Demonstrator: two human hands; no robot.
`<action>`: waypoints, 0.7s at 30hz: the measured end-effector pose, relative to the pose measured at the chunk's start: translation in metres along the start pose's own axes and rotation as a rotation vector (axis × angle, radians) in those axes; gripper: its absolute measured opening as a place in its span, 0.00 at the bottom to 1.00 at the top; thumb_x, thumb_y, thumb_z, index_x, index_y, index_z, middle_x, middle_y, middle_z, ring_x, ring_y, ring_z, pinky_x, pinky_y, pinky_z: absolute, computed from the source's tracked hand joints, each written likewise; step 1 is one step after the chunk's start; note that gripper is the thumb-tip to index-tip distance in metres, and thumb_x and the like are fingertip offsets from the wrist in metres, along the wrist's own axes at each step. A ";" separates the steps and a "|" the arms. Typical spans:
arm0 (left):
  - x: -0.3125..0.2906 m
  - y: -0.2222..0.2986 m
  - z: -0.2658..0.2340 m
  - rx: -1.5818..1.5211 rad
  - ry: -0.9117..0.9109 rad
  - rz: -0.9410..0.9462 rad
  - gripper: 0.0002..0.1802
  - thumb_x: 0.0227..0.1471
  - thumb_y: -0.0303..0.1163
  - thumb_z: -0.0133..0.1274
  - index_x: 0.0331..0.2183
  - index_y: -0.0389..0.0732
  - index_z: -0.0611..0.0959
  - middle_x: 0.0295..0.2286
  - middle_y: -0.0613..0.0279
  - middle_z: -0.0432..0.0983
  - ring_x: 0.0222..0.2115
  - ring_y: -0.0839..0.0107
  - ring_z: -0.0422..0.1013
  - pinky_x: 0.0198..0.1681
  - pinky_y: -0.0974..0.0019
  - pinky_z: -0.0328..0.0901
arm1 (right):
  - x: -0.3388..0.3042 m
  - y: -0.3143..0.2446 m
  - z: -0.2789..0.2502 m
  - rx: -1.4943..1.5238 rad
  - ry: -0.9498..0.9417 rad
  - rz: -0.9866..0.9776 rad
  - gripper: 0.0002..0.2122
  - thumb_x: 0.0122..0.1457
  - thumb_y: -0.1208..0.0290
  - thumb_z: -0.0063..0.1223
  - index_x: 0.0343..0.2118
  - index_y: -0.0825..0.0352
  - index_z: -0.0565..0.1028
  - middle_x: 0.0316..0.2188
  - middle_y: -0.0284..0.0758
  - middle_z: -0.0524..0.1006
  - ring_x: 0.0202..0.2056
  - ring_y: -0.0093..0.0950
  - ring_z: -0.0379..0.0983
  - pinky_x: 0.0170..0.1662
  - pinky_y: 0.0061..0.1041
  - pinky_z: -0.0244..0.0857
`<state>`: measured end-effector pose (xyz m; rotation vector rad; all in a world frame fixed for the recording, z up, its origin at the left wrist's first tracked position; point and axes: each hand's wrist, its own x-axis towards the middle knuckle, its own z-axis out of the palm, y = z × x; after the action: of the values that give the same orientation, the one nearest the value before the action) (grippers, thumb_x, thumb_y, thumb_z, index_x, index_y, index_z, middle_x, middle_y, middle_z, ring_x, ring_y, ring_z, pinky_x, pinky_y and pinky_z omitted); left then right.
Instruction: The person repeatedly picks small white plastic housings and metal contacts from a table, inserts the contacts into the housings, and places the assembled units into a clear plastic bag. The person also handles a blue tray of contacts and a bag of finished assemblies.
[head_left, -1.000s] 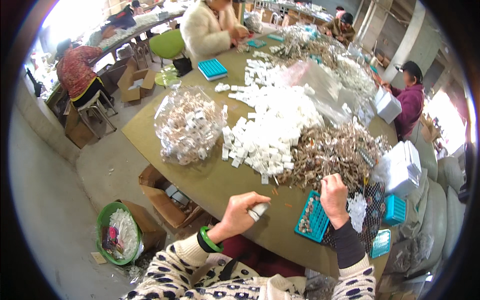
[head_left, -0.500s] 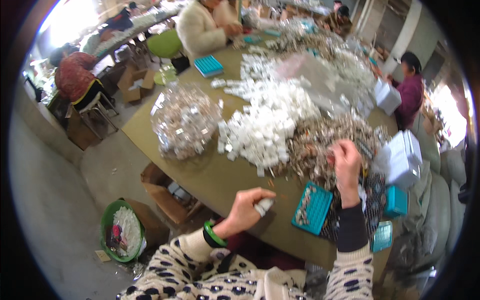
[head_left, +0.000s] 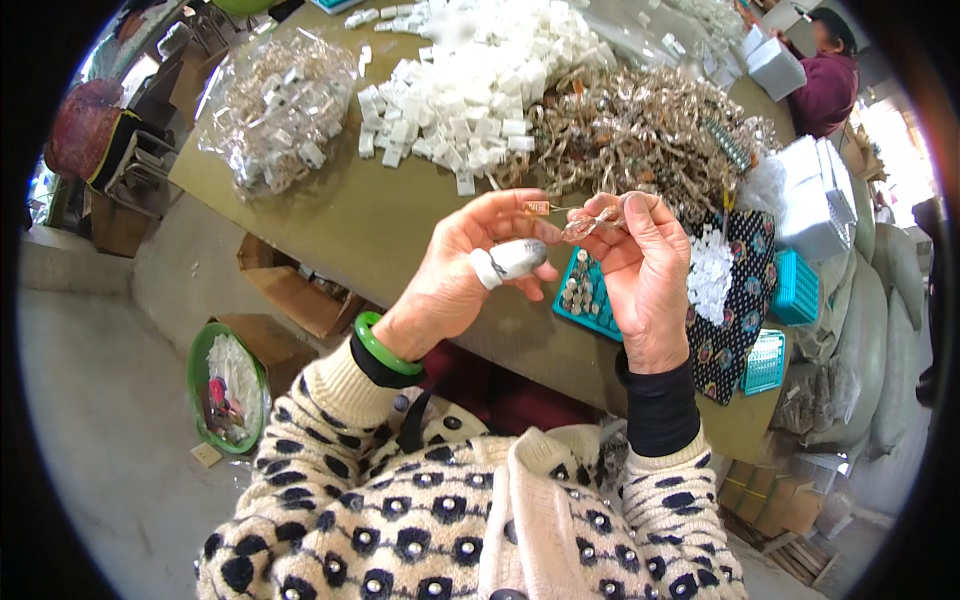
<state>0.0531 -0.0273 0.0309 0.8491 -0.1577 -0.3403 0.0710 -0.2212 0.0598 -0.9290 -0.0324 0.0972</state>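
My right hand [head_left: 645, 265] pinches a small twisted bundle of clear-and-copper wire [head_left: 592, 226] between thumb and fingers. A thin lead runs left from it to a tiny orange circuit piece [head_left: 537, 208], in front of the fingers of my left hand [head_left: 465, 260]. The left fingers are spread, and a white-and-grey cover [head_left: 510, 262] sits on one digit. Beneath my hands, partly hidden, is a teal tray [head_left: 585, 295] holding small round pieces. Beyond lies a heap of similar tangled wire bundles [head_left: 650, 130].
White plastic pieces [head_left: 460, 100] are heaped beside a clear bag of parts [head_left: 285, 110]. To the right are a patterned cloth [head_left: 745, 290] with white bits, teal baskets [head_left: 795, 288] and white boxes [head_left: 815, 195]. A green basin [head_left: 195, 390] stands on the floor. Another person [head_left: 825, 85] sits far right.
My right hand has come back from the wire heap with a bundle. My left hand has risen to meet it and its fingers have spread. The view has tilted down.
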 end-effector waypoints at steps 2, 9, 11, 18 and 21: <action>-0.003 0.000 -0.001 -0.038 -0.019 0.016 0.24 0.55 0.26 0.54 0.54 0.34 0.72 0.39 0.52 0.77 0.32 0.67 0.77 0.31 0.67 0.74 | -0.011 0.006 0.000 0.001 0.016 0.009 0.07 0.64 0.70 0.50 0.36 0.69 0.74 0.35 0.44 0.79 0.38 0.40 0.79 0.43 0.40 0.74; -0.014 0.001 0.000 0.290 0.108 0.052 0.15 0.54 0.23 0.56 0.45 0.33 0.79 0.33 0.59 0.79 0.29 0.74 0.76 0.31 0.72 0.73 | -0.035 0.012 0.012 -0.538 -0.054 -0.166 0.05 0.60 0.81 0.50 0.39 0.70 0.73 0.38 0.40 0.78 0.40 0.30 0.77 0.44 0.27 0.71; -0.017 -0.002 0.005 0.450 0.126 0.129 0.14 0.53 0.22 0.57 0.44 0.34 0.79 0.32 0.62 0.79 0.29 0.79 0.75 0.32 0.75 0.71 | -0.037 0.009 0.013 -1.247 -0.194 -0.455 0.13 0.53 0.86 0.51 0.42 0.70 0.73 0.37 0.38 0.78 0.39 0.28 0.75 0.45 0.26 0.68; -0.027 0.002 0.007 0.424 0.116 0.157 0.14 0.52 0.19 0.58 0.42 0.34 0.79 0.34 0.60 0.80 0.32 0.77 0.76 0.32 0.75 0.72 | -0.037 0.031 0.017 -1.220 -0.196 -0.555 0.10 0.50 0.87 0.54 0.35 0.69 0.74 0.27 0.37 0.75 0.28 0.36 0.71 0.34 0.32 0.64; -0.030 0.005 0.002 0.464 0.123 0.106 0.11 0.52 0.20 0.58 0.40 0.32 0.79 0.32 0.63 0.79 0.30 0.78 0.75 0.34 0.75 0.72 | -0.038 0.034 0.017 -1.242 -0.232 -0.603 0.10 0.50 0.86 0.54 0.35 0.69 0.74 0.28 0.37 0.75 0.28 0.36 0.71 0.34 0.31 0.63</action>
<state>0.0256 -0.0149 0.0357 1.3121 -0.1689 -0.1510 0.0300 -0.1912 0.0435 -2.0964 -0.6417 -0.4305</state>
